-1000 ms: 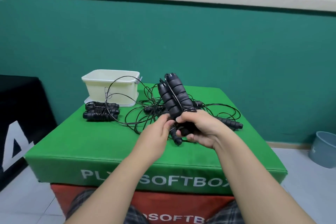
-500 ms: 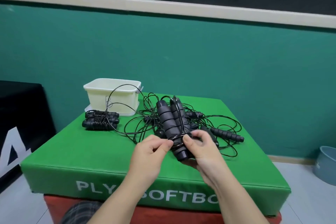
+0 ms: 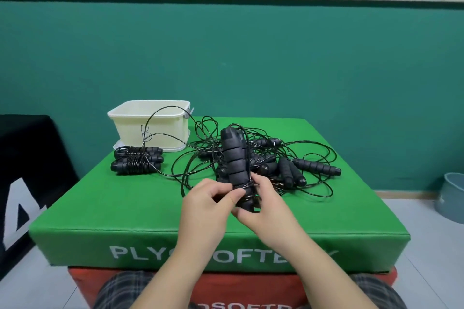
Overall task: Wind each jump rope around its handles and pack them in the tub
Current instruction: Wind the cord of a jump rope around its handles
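At the far left of the green counter (image 3: 100, 211) stands the cream tub (image 3: 150, 128), with wound ropes (image 3: 136, 163) lying just in front of it. Nearer the middle, the left hand (image 3: 206, 200) pinches the black cord against the paired handles (image 3: 236, 165), which the right hand (image 3: 263, 208) grips at their lower end, tilted upright. To the right sprawls a tangle of loose ropes (image 3: 301, 170).

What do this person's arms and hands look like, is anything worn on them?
Both the left hand and the right hand are bare: no gloves, rings or watch show. The forearms are bare too, with no sleeves in view. Plaid trousers show at the bottom edge.
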Demonstrator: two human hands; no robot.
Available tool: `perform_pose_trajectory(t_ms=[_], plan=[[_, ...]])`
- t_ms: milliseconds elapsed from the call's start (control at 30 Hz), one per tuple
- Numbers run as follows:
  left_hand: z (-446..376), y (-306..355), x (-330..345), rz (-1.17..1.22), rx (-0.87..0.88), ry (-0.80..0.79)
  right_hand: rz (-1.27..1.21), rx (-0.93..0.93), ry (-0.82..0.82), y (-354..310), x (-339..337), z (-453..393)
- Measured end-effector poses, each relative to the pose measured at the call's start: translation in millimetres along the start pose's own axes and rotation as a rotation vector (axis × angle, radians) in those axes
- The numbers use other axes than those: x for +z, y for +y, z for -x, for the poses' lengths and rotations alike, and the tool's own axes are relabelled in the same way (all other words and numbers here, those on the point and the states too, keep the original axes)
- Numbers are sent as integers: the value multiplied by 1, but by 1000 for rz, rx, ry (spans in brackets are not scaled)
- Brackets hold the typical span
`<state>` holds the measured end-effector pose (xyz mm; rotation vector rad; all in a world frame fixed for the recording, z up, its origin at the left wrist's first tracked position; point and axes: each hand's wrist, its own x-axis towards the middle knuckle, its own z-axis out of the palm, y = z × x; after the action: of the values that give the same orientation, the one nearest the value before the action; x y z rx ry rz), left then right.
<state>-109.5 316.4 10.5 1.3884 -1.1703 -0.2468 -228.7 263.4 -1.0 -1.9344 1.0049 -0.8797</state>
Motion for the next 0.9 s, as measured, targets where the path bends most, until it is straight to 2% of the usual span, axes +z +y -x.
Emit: perform_pose_trajectory(t_ms=[100, 233, 433, 567, 667, 767, 800, 900], plan=[[4, 1, 2, -107, 148, -81, 24, 24, 70, -9, 1, 2], [3, -3, 6, -109, 233, -150, -16, 40, 119, -12, -6, 2], [1, -6, 7, -103, 360, -317, -468, 205, 56, -7, -19, 6], [-3, -8, 5, -278, 483, -343, -627, 259, 31, -2, -22, 9], [1, -1, 5, -452, 407, -222, -699, 265, 27, -2, -23, 9], [1, 0, 8, -601, 200, -240, -833, 279, 56, -3, -26, 8], [1, -1, 9, -586, 153, -270, -883, 287, 53, -3, -28, 8], [1, -5, 9, -306, 69, -322, -1020, 313, -26, -7, -31, 11]])
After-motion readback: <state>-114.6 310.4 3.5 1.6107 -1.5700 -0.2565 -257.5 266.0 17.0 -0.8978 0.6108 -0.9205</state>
